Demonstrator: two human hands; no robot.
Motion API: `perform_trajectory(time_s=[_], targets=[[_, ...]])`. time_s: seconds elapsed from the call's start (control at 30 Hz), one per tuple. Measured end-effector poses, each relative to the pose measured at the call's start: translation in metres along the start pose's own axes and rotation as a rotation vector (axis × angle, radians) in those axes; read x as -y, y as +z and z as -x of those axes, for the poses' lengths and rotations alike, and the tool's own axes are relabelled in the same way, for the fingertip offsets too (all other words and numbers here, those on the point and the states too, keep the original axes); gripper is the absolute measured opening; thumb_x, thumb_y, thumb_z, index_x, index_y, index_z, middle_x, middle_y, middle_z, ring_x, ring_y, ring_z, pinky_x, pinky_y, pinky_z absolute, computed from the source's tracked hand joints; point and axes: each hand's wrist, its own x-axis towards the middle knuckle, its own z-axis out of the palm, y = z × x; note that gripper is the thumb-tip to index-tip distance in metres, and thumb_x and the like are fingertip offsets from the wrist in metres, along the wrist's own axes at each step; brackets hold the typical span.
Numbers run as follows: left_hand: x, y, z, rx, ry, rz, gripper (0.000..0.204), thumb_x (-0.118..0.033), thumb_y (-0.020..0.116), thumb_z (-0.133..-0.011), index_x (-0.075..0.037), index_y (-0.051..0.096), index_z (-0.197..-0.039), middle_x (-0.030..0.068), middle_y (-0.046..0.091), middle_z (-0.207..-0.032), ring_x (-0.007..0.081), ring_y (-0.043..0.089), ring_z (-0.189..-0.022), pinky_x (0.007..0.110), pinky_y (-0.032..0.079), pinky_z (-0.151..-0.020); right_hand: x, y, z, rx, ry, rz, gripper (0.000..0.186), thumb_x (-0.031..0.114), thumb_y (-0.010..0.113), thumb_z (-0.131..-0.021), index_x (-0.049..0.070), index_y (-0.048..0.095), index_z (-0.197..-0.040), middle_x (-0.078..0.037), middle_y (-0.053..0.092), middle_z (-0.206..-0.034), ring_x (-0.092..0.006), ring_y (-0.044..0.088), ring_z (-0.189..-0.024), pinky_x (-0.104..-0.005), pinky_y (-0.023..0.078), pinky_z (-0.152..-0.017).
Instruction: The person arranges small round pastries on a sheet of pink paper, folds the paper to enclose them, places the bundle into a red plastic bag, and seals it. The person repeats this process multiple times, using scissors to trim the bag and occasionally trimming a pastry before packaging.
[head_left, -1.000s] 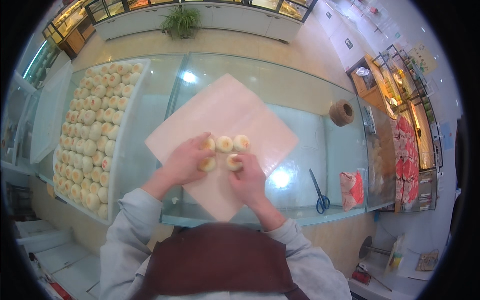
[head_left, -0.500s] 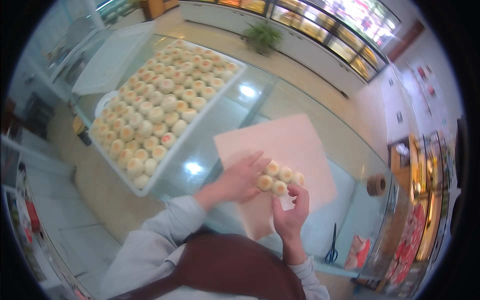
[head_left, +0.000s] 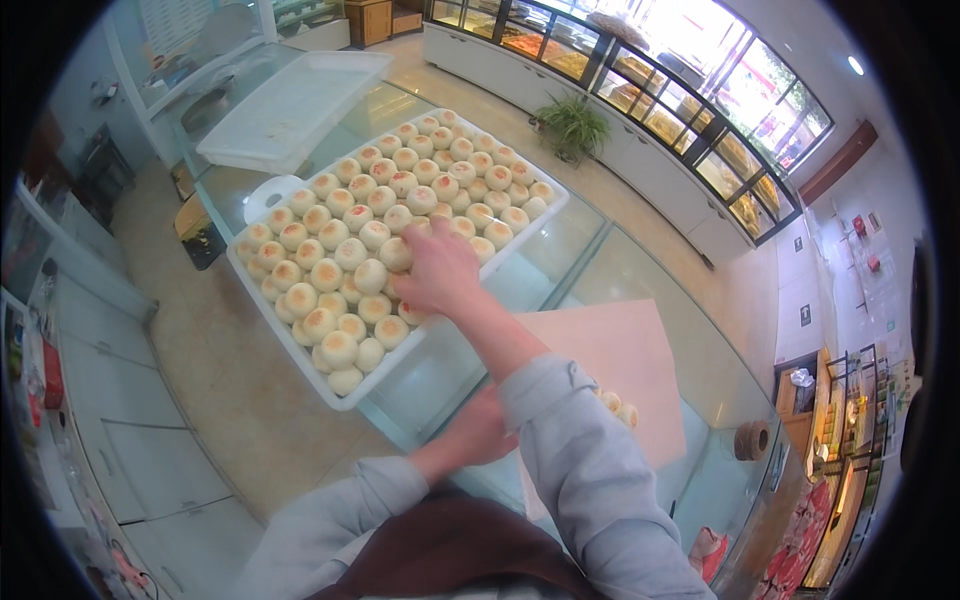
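Note:
Rows of round, pale pastries with browned tops (head_left: 350,252), some marked in red, fill a white tray (head_left: 345,401) on the left. Reaching across my body, my right hand (head_left: 440,265) is among the pastries near the tray's right side. Its thumb and fingers are bent around one pastry. Below that arm, my left hand (head_left: 478,430) is beside the near edge of a pale pink paper sheet (head_left: 630,345); its fingers are hidden behind my right sleeve. A few pastries (head_left: 616,405) on the sheet show past the sleeve, the others being covered by it.
The glass counter (head_left: 500,300) carries both tray and paper. Another white tray (head_left: 290,110) lies beyond the full one. A brown roll (head_left: 752,440) stands at the right edge, and a red-and-white packet (head_left: 708,553) lies nearer me. Display cases (head_left: 640,95) line the far side.
My right hand has left the pastries on the paper and gone up and left to the tray. My left hand has drawn back toward me. The view has shifted, and the scissors no longer show.

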Motion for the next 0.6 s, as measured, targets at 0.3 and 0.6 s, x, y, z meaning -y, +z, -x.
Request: perform_trajectory(time_s=[0.3,0.6], targets=[[-0.003,-0.004,-0.006,0.061,0.033,-0.076,0.048,-0.021,0.078,-0.092,-0.006,0.067,-0.136,0.0224,0.070,-0.130,0.0448,0.060,-0.131,0.053,0.049,-0.111,0.004,-0.015,0.005,-0.110,0.019,-0.005,0.056,0.028,0.082,-0.069,0.015,0.074,-0.123,-0.021,0.066,-0.124,-0.0404,0.068,-0.110,-0.0528,0.055,-0.095],[-0.008,0.000,-0.008,0.095,0.047,-0.242,0.059,-0.020,0.082,-0.086,-0.004,0.064,-0.140,0.0174,0.064,-0.148,0.0409,0.054,-0.145,0.053,0.043,-0.120,-0.098,-0.079,0.305,-0.575,0.455,-0.020,0.053,0.020,0.087,-0.068,0.011,0.072,-0.119,-0.025,0.061,-0.137,-0.0459,0.065,-0.122,-0.0549,0.055,-0.101]])
